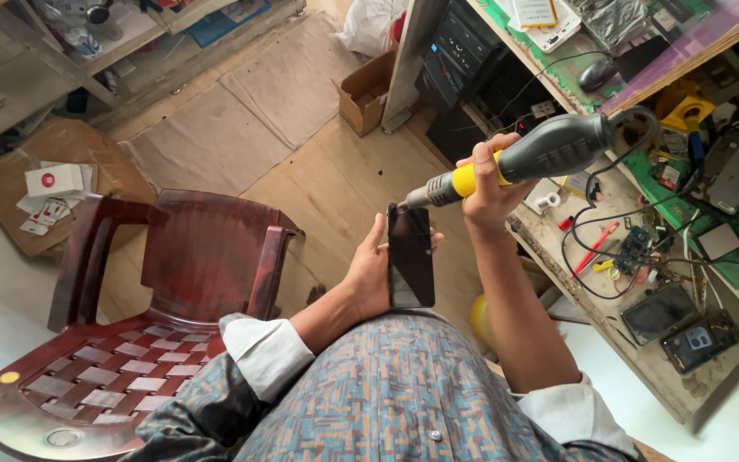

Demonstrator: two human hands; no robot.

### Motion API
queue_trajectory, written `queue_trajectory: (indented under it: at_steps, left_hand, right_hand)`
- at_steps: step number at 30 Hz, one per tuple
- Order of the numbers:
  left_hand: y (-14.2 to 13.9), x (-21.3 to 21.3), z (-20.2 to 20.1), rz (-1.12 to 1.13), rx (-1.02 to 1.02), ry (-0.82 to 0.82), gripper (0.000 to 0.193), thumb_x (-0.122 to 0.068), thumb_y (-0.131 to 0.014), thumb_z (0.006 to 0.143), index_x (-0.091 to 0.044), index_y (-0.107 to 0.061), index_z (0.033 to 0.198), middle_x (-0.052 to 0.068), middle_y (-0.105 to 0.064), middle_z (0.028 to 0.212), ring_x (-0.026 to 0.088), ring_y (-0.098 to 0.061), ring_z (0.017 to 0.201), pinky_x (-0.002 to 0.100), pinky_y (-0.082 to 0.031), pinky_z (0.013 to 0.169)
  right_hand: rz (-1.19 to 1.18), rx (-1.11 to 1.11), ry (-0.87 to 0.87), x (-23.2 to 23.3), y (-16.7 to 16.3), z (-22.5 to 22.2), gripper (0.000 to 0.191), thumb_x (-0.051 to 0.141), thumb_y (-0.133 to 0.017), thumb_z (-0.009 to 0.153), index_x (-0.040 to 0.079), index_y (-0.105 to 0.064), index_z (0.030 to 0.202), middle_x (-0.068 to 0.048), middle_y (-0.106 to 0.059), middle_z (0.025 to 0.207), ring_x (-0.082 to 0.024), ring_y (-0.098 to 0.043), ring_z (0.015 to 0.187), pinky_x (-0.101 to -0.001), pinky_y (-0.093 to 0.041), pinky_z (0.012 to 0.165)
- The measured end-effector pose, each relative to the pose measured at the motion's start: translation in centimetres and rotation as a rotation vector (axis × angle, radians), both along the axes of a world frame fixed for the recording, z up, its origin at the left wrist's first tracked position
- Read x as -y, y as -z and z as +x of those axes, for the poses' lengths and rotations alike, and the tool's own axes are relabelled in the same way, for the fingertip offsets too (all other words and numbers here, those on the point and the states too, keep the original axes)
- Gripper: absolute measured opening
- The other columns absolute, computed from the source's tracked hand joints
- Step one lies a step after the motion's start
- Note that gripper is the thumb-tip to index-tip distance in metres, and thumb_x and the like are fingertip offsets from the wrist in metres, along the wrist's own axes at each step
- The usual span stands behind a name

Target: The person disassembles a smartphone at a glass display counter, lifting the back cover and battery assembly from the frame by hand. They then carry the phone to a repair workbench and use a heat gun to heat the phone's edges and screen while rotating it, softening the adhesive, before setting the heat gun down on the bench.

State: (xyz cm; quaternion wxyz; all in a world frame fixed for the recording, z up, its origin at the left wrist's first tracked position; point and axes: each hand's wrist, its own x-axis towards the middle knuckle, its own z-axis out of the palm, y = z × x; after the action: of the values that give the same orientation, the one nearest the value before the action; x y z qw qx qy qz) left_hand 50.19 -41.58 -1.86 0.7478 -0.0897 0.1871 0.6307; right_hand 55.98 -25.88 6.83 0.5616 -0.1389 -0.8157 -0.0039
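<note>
My left hand (368, 272) grips a black smartphone (410, 257), held upright over my lap with its dark screen facing up. My right hand (487, 181) is closed around a grey and yellow rotary power tool (540, 152). The tool's metal tip touches the top left corner of the phone. A black cord runs from the tool's rear end toward the workbench.
A dark red plastic chair (130, 308) stands to my left. On my right, a cluttered wooden workbench (686, 393) holds several opened phones, circuit boards and cables. A computer tower (464, 51), a mouse (599, 74) and cardboard boxes (53, 171) lie further off.
</note>
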Motion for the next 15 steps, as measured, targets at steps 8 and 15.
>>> queue_trajectory:
  at_steps: [8,15]
  left_hand:
    - [0.22,-0.03,0.16,0.062,0.024,0.006,0.083,-0.076,-0.029,0.102,-0.008,-0.059,0.140,0.006,-0.068,0.132,0.017,-0.064,0.107,0.034,-0.053,0.094]
    - [0.17,-0.12,0.17,0.015,0.021,0.007,0.084,-0.075,-0.027,0.101,-0.008,-0.056,0.142,0.006,-0.066,0.136,0.016,-0.061,0.116,0.034,-0.051,0.098]
  right_hand:
    - [-0.827,-0.481,-0.565,0.68,0.67,-0.48,0.067,0.000,-0.065,0.105,0.006,-0.020,0.154,-0.026,-0.051,0.123,-0.023,-0.063,0.083,-0.0347,-0.065,0.071]
    - [0.010,-0.038,-0.064,-0.18,0.21,-0.10,0.053,-0.011,-0.057,0.100,0.013,-0.039,0.145,-0.036,-0.035,0.126,-0.032,-0.067,0.093,-0.0304,-0.063,0.066]
